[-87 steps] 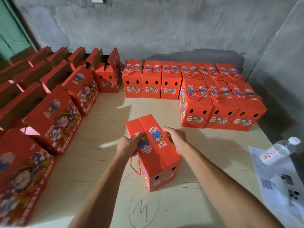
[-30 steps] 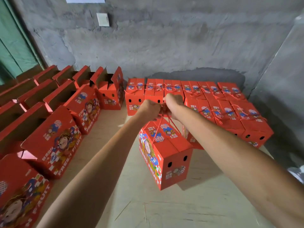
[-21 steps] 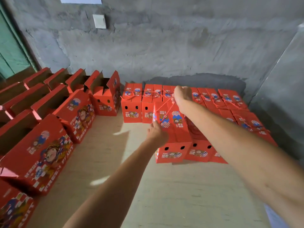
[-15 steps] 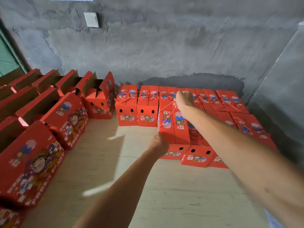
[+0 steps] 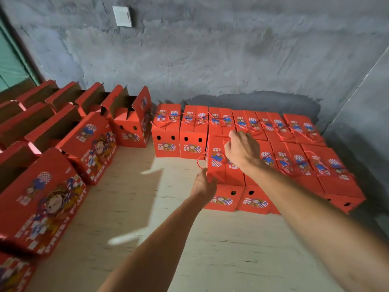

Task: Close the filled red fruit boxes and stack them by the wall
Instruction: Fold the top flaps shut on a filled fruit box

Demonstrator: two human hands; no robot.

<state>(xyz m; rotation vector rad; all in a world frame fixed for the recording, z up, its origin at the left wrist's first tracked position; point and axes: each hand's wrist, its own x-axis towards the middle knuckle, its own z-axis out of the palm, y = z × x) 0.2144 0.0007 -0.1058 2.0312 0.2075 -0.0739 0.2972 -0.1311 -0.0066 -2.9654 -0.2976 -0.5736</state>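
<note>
The closed red fruit box (image 5: 217,172) stands on the plywood table (image 5: 168,239), at the left end of the front row of closed boxes (image 5: 299,165). Its red rope handle (image 5: 201,162) droops over its left edge. My right hand (image 5: 242,152) hovers over the box's top with the fingers spread and relaxed. My left hand (image 5: 205,183) touches the box's near left corner. A back row of closed boxes (image 5: 189,131) stands against the grey wall (image 5: 210,60).
Several open red boxes (image 5: 126,114) with raised flaps fill the table's left side in rows, the nearest (image 5: 42,203) at the lower left. A white switch plate (image 5: 122,15) sits high on the wall. A second grey wall (image 5: 368,123) closes the right.
The box was closed near me, lifted by its rope and carried to the front row. It now stands there; my right hand has let the rope drop.
</note>
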